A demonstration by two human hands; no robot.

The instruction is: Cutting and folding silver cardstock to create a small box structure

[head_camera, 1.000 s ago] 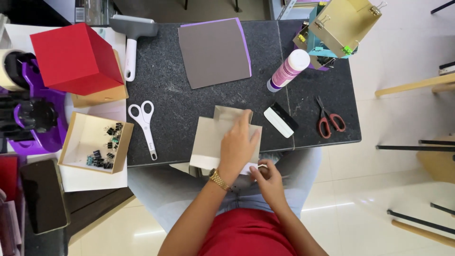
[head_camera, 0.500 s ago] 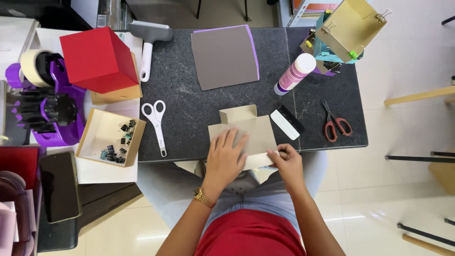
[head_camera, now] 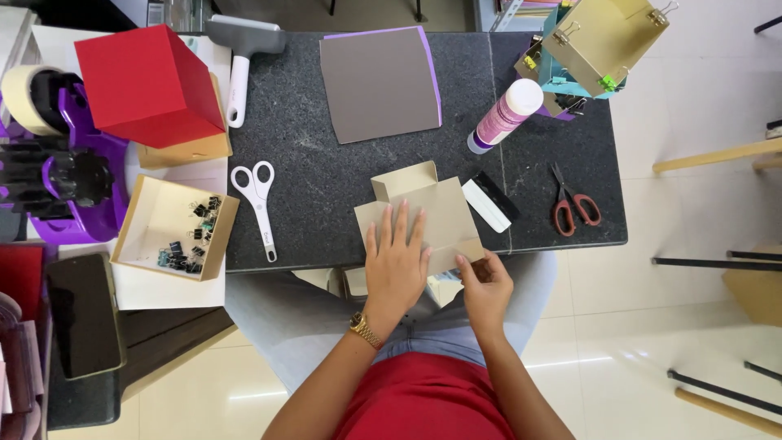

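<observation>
Left hand: the left hand (head_camera: 397, 265) lies flat, fingers spread, palm down on the tan cardboard cut-out with folded flaps (head_camera: 423, 216), just below the middle of the frame; it presses rather than grasps, closed on nothing.
Right hand: the right hand (head_camera: 486, 285) is at the lower right edge of the same cut-out, thumb and fingertips pinched on its lower right flap.
Cut-out: lies on the dark speckled stone tabletop (head_camera: 309, 175), its lower edge overhanging the near table edge above the person's lap.
Open tray: a shallow tan cardboard tray (head_camera: 173, 228) at left of centre holds a scatter of small black and coloured binder clips (head_camera: 191, 240), gathered toward its right side.
Red box: a closed red cardboard cube (head_camera: 147, 81) at upper left sits on a flat tan box; contents not visible.
Clipped box: a tan cardboard box held with binder clips (head_camera: 607, 33) at upper right rests on a teal container; whether anything is inside cannot be told.
Bottle: a white glue bottle with a pink label (head_camera: 505, 114) lies tilted just left of the clipped box.
Scissors: white-handled scissors (head_camera: 257, 200) between tray and cut-out; red-handled scissors (head_camera: 574, 204) at right.
Sheet: a grey card sheet over purple paper (head_camera: 379, 81) at top centre.
Scraper: a small black-and-white scraper (head_camera: 489, 200) just beside the cut-out's right edge.
</observation>
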